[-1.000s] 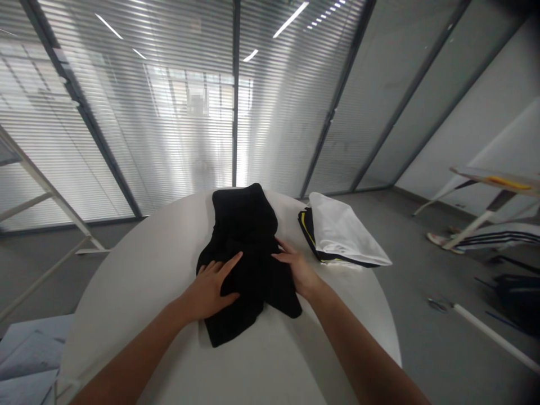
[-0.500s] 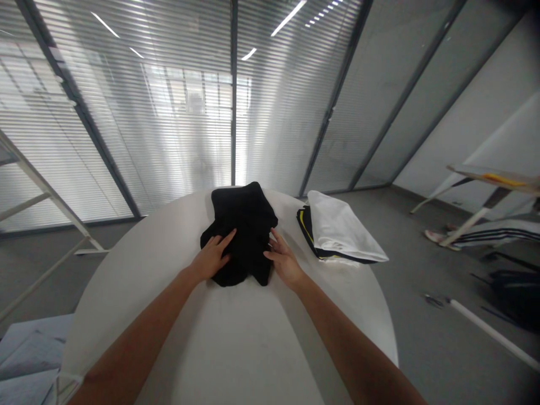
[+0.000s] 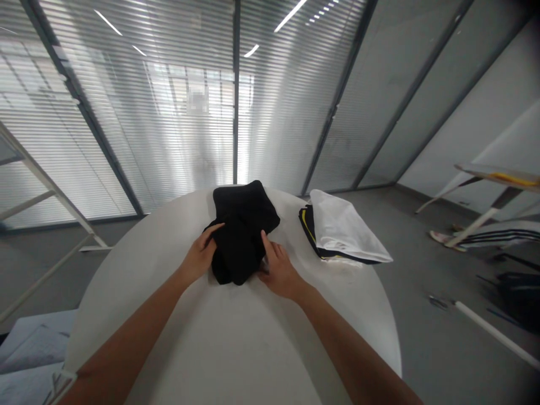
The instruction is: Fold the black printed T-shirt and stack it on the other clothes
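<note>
I'm looking from afar down onto a wall of slatted blinds [image 3: 177,146] filling the background, and below it the round white tabletop [image 3: 253,349], where everything in hand is laid out. Over at the far right, well apart, there's another person's striped trouser leg [image 3: 502,233] by a side table [image 3: 498,171].

Here's the black garment [image 3: 248,205], lying toward the far rim of the tabletop, a little left of the folded pile. Its far part lies fairly flat; its near part is bunched up between the two hands, so I'd call it part-folded at best. Squaring the edges and flattening that lump look undone to me.

To its right, with a strip of bare surface between, sits the pile: a folded white cloth [image 3: 343,222] on top, a dark cloth [image 3: 309,228] poking out underneath. Those pieces look finished, and neither hand is on them.

Now the hands! The left hand [image 3: 200,256] is on the garment's left edge, fingers partly curled over the fabric; whether it's pinching, I can't tell. The right hand [image 3: 280,273] is at the right edge, index finger stretched forward, thumb spread well away from it, and I see no firm grip there.
</note>
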Tool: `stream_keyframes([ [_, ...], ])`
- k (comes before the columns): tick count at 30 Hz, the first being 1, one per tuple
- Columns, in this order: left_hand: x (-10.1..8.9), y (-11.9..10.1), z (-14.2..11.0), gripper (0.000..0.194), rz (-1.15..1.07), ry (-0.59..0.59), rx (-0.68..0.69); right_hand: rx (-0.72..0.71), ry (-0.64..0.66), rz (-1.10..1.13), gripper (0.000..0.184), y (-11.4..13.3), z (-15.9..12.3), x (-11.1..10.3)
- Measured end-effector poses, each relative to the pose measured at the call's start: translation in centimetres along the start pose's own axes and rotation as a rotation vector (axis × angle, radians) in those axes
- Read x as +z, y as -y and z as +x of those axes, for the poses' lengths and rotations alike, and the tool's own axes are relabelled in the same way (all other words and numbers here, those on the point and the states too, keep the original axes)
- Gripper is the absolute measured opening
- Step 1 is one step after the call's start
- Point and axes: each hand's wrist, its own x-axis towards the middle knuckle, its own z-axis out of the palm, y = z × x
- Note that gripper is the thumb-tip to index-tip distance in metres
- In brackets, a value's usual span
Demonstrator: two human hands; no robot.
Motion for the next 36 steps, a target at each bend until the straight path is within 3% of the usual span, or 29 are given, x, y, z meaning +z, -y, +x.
stream_keyframes([
  [3,0.8,-0.2,-0.7,0.051,-0.208,-0.030,-0.140,0.057,-0.054,-0.209,0.100,1.3,0.3,0.0],
  [6,1.6,-0.4,-1.3,0.055,-0.382,-0.007,-0.176,0.146,-0.120,-0.286,0.100,2.4,0.5,0.2],
  [11,2.0,-2.3,-1.9,0.067,-0.723,0.173,-0.223,0.224,-0.159,-0.192,0.102,4.0,0.3,0.1],
  [14,1.7,-4.2,-2.1,0.069,-0.815,0.237,-0.258,0.266,-0.196,-0.100,0.085,4.4,0.3,-0.2],
  [18,1.1,-5.5,-2.0,0.072,-0.801,0.238,-0.203,0.221,-0.347,-0.013,0.052,3.9,0.5,-1.0],
  [24,0.4,-4.2,-1.4,0.069,-0.609,0.131,-0.107,0.198,-0.489,-0.023,0.034,2.2,0.7,-2.0],
  [29,0.4,-3.5,-1.2,0.066,-0.638,0.060,-0.089,0.318,-0.411,0.016,0.031,1.3,0.9,-2.0],
  [36,2.1,-3.7,-2.3,0.105,-0.532,0.273,-0.114,0.368,-0.287,0.225,0.025,3.0,1.7,-1.6],
])
